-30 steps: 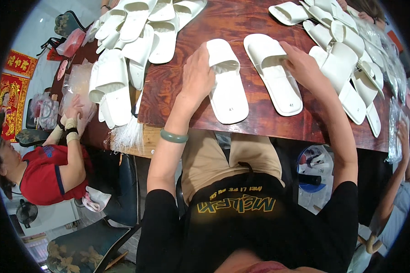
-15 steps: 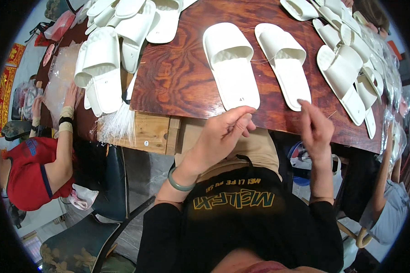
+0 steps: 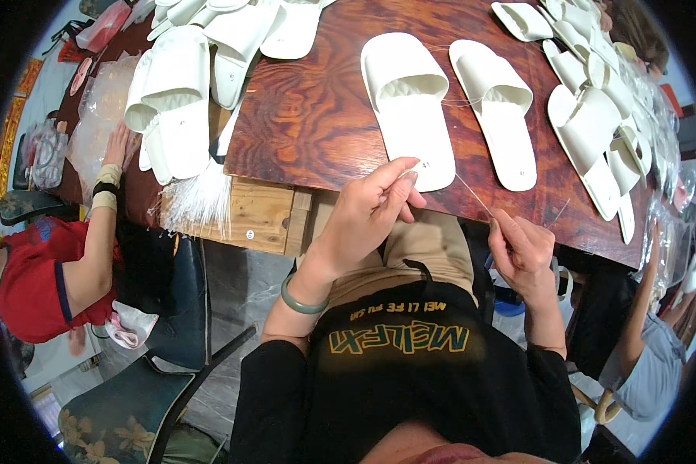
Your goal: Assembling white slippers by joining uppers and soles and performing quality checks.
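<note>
My left hand (image 3: 367,213), a green bangle on its wrist, is closed in a pinch at the heel of a white slipper (image 3: 417,139). What its fingertips hold, if anything, I cannot make out. To the right, my right hand (image 3: 524,251) pinches a thin, pale plastic strand (image 3: 473,193). The strand slants up and left from those fingers until it is lost against the white slipper. A second white slipper (image 3: 510,147) lies just to the right on the wooden table (image 3: 301,116). Thin strands span the gap between the two slippers near their straps.
White slippers are piled at the left (image 3: 179,100) and the right (image 3: 588,127). A bunch of white strands (image 3: 201,205) lies on a wooden ledge (image 3: 263,216). A person in red (image 3: 62,271) reaches over clear plastic at the left; another person in grey (image 3: 653,356) sits at the right.
My right hand has moved down and slightly left, and the strand in its fingers now shows stretched out. My left hand stays pinched by the slipper's heel.
</note>
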`<act>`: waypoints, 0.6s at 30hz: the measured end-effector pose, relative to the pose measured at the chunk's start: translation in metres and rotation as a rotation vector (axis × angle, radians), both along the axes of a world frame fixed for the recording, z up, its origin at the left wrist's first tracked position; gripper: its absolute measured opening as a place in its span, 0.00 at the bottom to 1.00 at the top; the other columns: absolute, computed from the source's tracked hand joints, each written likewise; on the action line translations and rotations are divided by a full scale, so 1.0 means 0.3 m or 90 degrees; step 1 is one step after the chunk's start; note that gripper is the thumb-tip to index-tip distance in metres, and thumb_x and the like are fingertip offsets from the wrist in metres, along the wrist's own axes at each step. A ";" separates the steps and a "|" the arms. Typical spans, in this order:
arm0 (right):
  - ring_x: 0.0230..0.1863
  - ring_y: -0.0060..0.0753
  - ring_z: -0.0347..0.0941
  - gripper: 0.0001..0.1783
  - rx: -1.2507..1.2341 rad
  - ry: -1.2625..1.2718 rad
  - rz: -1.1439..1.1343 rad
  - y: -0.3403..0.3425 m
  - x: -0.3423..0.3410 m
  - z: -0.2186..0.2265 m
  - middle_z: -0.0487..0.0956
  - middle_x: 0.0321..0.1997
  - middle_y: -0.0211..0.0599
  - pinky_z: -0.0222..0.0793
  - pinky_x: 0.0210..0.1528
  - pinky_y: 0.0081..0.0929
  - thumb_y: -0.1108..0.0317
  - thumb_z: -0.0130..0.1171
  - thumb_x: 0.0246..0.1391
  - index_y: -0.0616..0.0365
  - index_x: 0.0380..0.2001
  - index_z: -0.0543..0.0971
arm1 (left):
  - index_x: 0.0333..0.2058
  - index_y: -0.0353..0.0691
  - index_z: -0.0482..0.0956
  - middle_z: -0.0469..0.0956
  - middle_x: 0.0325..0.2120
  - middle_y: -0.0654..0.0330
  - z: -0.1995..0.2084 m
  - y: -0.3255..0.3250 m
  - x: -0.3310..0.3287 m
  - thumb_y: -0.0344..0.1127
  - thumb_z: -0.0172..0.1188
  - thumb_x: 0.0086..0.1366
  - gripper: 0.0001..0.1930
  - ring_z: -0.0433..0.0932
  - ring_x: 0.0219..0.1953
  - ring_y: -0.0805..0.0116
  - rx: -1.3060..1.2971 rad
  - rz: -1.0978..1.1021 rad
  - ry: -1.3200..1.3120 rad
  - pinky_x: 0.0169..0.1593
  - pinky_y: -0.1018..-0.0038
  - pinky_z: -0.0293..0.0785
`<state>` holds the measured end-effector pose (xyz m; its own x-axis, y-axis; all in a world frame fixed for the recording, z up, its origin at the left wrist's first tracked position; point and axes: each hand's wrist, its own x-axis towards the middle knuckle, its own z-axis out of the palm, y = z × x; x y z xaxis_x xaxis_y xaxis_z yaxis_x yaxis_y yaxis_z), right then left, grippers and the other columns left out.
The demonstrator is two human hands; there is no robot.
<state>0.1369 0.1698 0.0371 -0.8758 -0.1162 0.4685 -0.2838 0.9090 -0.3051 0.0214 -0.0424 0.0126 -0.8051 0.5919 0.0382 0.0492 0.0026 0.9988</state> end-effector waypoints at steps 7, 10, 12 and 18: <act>0.14 0.26 0.68 0.05 -0.122 -0.079 -0.078 -0.011 -0.008 0.031 0.70 0.15 0.39 0.60 0.17 0.22 0.79 0.56 0.50 0.67 0.32 0.77 | 0.49 0.27 0.70 0.78 0.25 0.57 0.000 -0.010 -0.006 0.30 0.48 0.67 0.15 0.74 0.22 0.77 -0.006 0.005 0.020 0.28 0.82 0.71; 0.13 0.26 0.65 0.04 -0.129 -0.044 -0.087 -0.012 -0.044 0.024 0.70 0.15 0.40 0.59 0.17 0.21 0.77 0.55 0.51 0.67 0.31 0.77 | 0.49 0.27 0.71 0.78 0.25 0.57 -0.008 -0.016 -0.004 0.30 0.49 0.67 0.15 0.74 0.22 0.78 -0.004 0.004 0.029 0.28 0.82 0.71; 0.13 0.29 0.67 0.03 -0.129 -0.041 -0.104 -0.020 -0.073 0.023 0.71 0.15 0.40 0.61 0.17 0.23 0.77 0.57 0.49 0.65 0.29 0.78 | 0.48 0.27 0.72 0.78 0.25 0.58 -0.003 -0.026 0.000 0.30 0.50 0.67 0.14 0.73 0.22 0.78 -0.003 0.020 0.011 0.28 0.82 0.70; 0.10 0.32 0.66 0.04 -0.153 0.017 -0.125 -0.067 -0.211 0.002 0.72 0.12 0.38 0.60 0.15 0.27 0.72 0.57 0.49 0.58 0.23 0.77 | 0.44 0.29 0.75 0.77 0.22 0.60 0.137 -0.068 -0.149 0.32 0.50 0.66 0.13 0.72 0.22 0.80 -0.089 0.111 0.010 0.27 0.83 0.70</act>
<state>0.0736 0.1498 0.0376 -0.8573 0.1706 0.4858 -0.1213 0.8501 -0.5125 -0.0234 -0.0628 0.0538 -0.8960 0.4436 -0.0211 0.0517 0.1513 0.9871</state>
